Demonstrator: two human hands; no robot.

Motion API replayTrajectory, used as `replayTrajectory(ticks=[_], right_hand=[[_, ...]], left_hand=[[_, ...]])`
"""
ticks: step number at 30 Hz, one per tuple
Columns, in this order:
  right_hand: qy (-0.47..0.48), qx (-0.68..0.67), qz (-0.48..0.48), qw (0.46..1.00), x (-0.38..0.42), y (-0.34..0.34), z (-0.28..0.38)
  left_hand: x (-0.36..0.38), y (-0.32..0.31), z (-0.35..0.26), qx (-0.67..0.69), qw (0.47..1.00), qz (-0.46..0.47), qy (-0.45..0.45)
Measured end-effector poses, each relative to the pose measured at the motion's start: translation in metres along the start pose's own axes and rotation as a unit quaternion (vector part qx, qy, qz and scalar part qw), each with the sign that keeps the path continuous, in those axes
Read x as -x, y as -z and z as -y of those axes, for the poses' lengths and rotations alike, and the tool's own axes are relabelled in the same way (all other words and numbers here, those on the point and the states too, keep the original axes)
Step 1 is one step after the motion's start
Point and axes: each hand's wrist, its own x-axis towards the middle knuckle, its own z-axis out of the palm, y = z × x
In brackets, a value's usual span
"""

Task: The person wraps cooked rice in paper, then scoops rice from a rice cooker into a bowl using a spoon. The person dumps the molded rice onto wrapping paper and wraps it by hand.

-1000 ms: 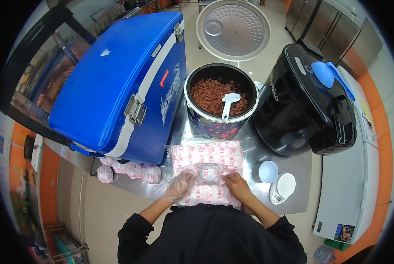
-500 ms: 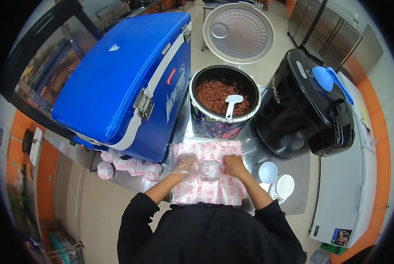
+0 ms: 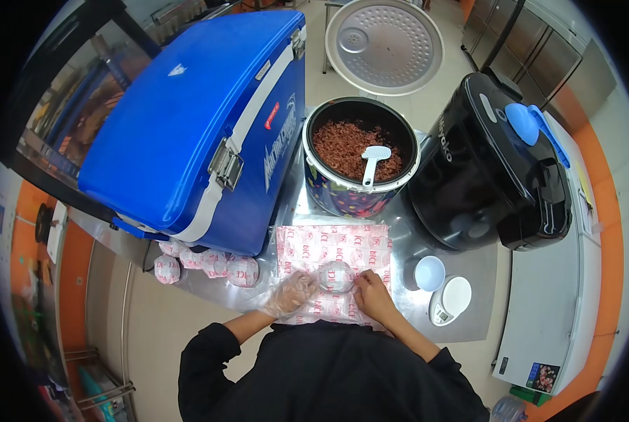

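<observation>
A clear round bowl-like piece (image 3: 336, 277) rests on red-and-white printed wrapping paper (image 3: 332, 243), its letters showing through. My left hand (image 3: 291, 292), in a loose clear plastic glove, is at its left edge with fingers drawn together. At the right edge, my bare right hand (image 3: 373, 295) pinches the rim with bent fingers. Beyond the paper stands a rice cooker pot (image 3: 360, 200) of reddish-brown rice (image 3: 342, 144), with a white rice paddle (image 3: 373, 163) lying in it.
A big blue cooler box (image 3: 188, 126) stands left, with several paper-wrapped bundles (image 3: 243, 271) by its base. To the right are a black Miyako appliance (image 3: 462, 169) with a blue ladle (image 3: 522, 124), a pale blue bowl (image 3: 429, 273) and a white scale (image 3: 451, 299).
Both hands have moved nearer my body, from beside the far edge of the clear round piece to its near sides. The view has shifted slightly.
</observation>
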Motion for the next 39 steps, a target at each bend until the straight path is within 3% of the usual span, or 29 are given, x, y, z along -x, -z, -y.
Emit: replayTrajectory(ticks=[4, 6, 7, 9, 10, 12, 16, 18, 19, 20, 21, 22, 23, 24, 26, 27, 28, 30, 31, 33, 34, 35, 36, 37, 39], right_hand=[[-0.035, -0.059, 0.004, 0.998, -0.011, 0.003, -0.006], [-0.04, -0.07, 0.004, 0.997, -0.015, 0.003, -0.01], [-0.072, -0.097, 0.011, 0.993, -0.017, 0.001, -0.014], [-0.101, -0.123, 0.02, 0.987, -0.02, -0.003, -0.019], [-0.102, -0.119, 0.01, 0.988, -0.021, -0.005, -0.022], [-0.102, -0.117, 0.001, 0.988, -0.023, -0.006, -0.022], [-0.141, -0.008, -0.028, 0.99, -0.029, -0.009, -0.01], [-0.147, 0.045, -0.059, 0.986, -0.029, -0.01, -0.006], [-0.191, 0.069, 0.0, 0.979, -0.03, -0.01, -0.006], [-0.232, 0.095, 0.055, 0.967, -0.034, -0.008, -0.007], [-0.227, 0.096, 0.049, 0.968, -0.036, -0.012, -0.015], [-0.164, 0.076, 0.076, 0.981, -0.036, -0.016, -0.025], [-0.1, 0.056, 0.104, 0.988, -0.036, -0.019, -0.035], [-0.096, 0.057, 0.101, 0.989, -0.036, -0.013, -0.033], [0.095, -0.069, -0.009, 0.993, -0.029, -0.002, -0.028], [0.098, -0.069, -0.006, 0.993, -0.027, 0.002, -0.026], [0.068, -0.094, 0.021, 0.993, -0.025, 0.005, -0.022], [0.041, -0.118, 0.054, 0.991, -0.02, 0.006, -0.022], [0.013, -0.198, 0.049, 0.979, -0.02, 0.003, -0.024], [-0.008, -0.277, 0.052, 0.96, -0.021, 0.006, -0.024], [-0.044, -0.395, 0.107, 0.911, -0.025, 0.013, -0.023], [-0.08, -0.503, 0.162, 0.845, -0.03, 0.021, -0.022], [-0.085, -0.524, 0.188, 0.826, -0.036, 0.036, -0.013], [-0.079, -0.522, 0.197, 0.826, -0.043, 0.047, -0.002], [-0.03, -0.578, 0.275, 0.768, -0.057, 0.065, 0.024]], left_hand=[[-0.015, 0.021, 0.003, -0.039, 0.997, 0.064, 0.034], [-0.028, 0.055, -0.004, 0.082, 0.981, 0.126, 0.122], [-0.026, 0.048, 0.003, 0.079, 0.981, 0.124, 0.124], [-0.027, 0.038, 0.017, -0.025, 0.994, 0.102, -0.023], [-0.032, 0.042, 0.017, -0.027, 0.994, 0.101, -0.021], [-0.049, 0.049, 0.011, 0.154, 0.947, 0.201, 0.197], [-0.043, 0.011, 0.021, 0.212, 0.925, 0.14, 0.282], [-0.04, 0.007, 0.016, 0.093, 0.976, 0.047, 0.19], [-0.044, 0.01, 0.011, 0.091, 0.977, 0.044, 0.189], [-0.051, 0.014, 0.007, 0.148, 0.947, 0.052, 0.28], [-0.056, 0.021, 0.003, 0.204, 0.905, 0.058, 0.367], [-0.056, 0.017, 0.01, 0.2, 0.907, 0.052, 0.366], [-0.053, 0.008, 0.02, 0.121, 0.948, 0.103, 0.277], [-0.053, 0.008, 0.023, 0.039, 0.97, 0.154, 0.186], [-0.051, 0.004, 0.028, 0.02, 0.981, 0.133, 0.136], [-0.053, 0.009, 0.028, 0.005, 0.99, 0.117, 0.083], [-0.052, 0.013, 0.024, 0.004, 0.99, 0.115, 0.087], [-0.047, 0.025, 0.012, 0.094, 0.973, 0.135, 0.16], [-0.047, 0.038, 0.004, 0.093, 0.973, 0.132, 0.166], [-0.046, 0.058, -0.009, 0.211, 0.933, 0.177, 0.232], [-0.041, 0.055, -0.008, 0.209, 0.933, 0.171, 0.238], [-0.034, 0.049, -0.006, 0.297, 0.916, 0.123, 0.241], [-0.028, 0.047, -0.004, 0.381, 0.89, 0.073, 0.242], [-0.026, 0.063, -0.012, 0.379, 0.889, 0.064, 0.248], [-0.016, 0.094, -0.031, 0.614, 0.727, 0.003, 0.308]])
